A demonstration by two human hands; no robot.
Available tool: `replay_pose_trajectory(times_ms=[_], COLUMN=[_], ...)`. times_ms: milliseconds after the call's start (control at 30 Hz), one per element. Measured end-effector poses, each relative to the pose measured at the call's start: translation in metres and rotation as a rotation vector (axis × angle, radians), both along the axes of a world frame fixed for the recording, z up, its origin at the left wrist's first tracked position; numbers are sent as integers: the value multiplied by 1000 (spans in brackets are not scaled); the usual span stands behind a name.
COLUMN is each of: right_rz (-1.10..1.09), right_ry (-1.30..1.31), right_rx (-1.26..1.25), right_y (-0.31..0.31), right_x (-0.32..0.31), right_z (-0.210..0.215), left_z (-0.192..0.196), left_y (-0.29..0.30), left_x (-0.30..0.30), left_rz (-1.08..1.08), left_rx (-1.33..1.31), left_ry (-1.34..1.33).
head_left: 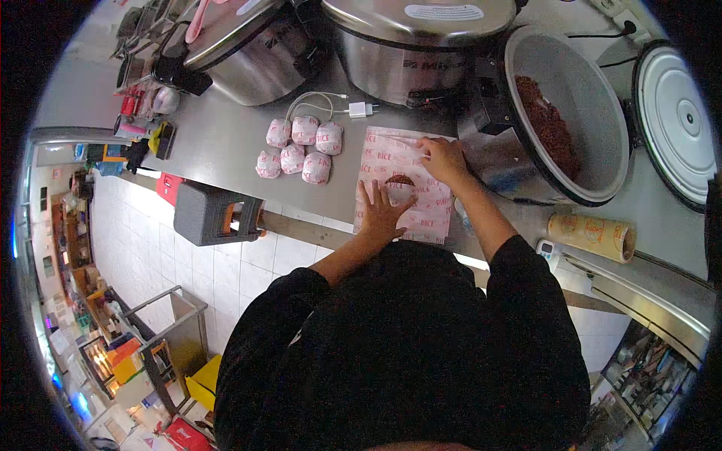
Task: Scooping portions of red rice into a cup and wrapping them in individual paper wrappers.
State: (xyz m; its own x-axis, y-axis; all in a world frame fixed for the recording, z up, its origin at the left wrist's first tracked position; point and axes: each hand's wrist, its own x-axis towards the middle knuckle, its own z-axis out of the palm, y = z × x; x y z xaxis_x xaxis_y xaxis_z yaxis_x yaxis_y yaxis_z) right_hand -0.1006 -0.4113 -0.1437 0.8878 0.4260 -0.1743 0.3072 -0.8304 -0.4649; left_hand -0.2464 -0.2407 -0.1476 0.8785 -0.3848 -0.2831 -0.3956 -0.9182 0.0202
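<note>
Pink-and-red printed wrapping paper (376, 159) lies on the steel counter in front of me. At its middle is a small mound of dark reddish-brown rice (399, 180), its near side covered by paper. My left hand (382, 216) is spread beside the mound, fingers pointing away from me, its fingers and thumb around the near side. My right hand (445, 159) is over the paper's far right part, thumb and forefinger apart and touching the sheet. Left of the paper sit several small wrapped balls (304, 129) in the same print.
A large open cooker (519, 154) holding dark rice stands at the right, lid (675, 120) swung back. Two steel cookers (410, 71) (259, 75) stand behind. A white charger (359, 110) with cable lies near the balls. A yellowish roll (590, 234) lies at the right.
</note>
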Motion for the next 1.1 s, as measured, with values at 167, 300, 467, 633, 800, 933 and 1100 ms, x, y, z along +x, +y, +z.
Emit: replay_pose_trajectory(times_ms=[167,300,467,633,800,933,1100], right_rz=[307,459,372,320,334,310,154], right_ry=[-334,-396,-412,-403,-398,-342,-296], right_rx=[-47,47,163,177,158,176,301], right_y=[-4,-17,-30,-31,-31,-29,-28], right_x=[-40,-82,-110,-116,-119,-123,-130], right_z=[26,6,-22,-32,-30,-32,-36], left_z=[-5,2,-9,4,-20,-37,-32], left_y=[2,8,60,63,70,94,91], left_x=[-3,-5,-26,-13,28,27,28], left_rz=[12,76,8,82,-71,-220,-245], left_rx=[-31,-93,-556,-404,-379,-350,-522], left_ry=[-47,118,-218,-385,-400,-382,-278])
